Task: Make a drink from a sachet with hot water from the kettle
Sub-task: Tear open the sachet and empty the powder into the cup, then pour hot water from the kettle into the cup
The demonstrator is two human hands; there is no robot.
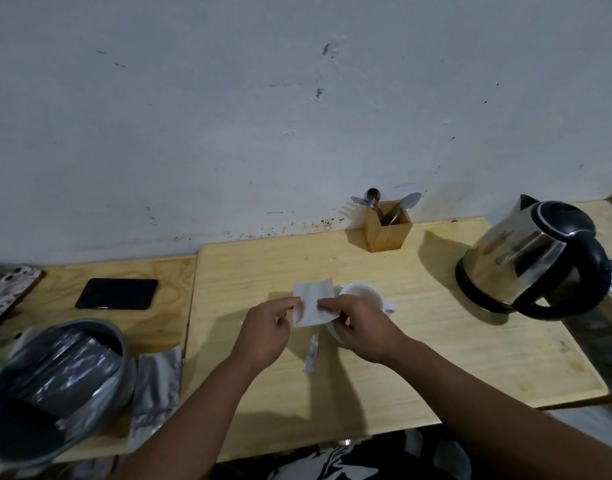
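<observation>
A silvery-white sachet point(313, 301) is held upright between both hands over the wooden table point(419, 341). My left hand point(266, 329) pinches its left edge and my right hand point(361, 327) pinches its right edge. Just behind and to the right of the sachet stands a white cup point(361, 292), partly hidden by my right hand. A torn-off silver strip point(311, 353) lies on the table below the sachet. The steel kettle point(529, 258) with a black lid and handle stands at the right.
A wooden holder point(387, 230) with spoons and a fork stands against the wall. A grey bowl point(55, 386) of silver sachets sits at the left, one loose sachet point(155, 386) beside it. A black phone point(117, 293) and a patterned phone point(10, 296) lie at far left.
</observation>
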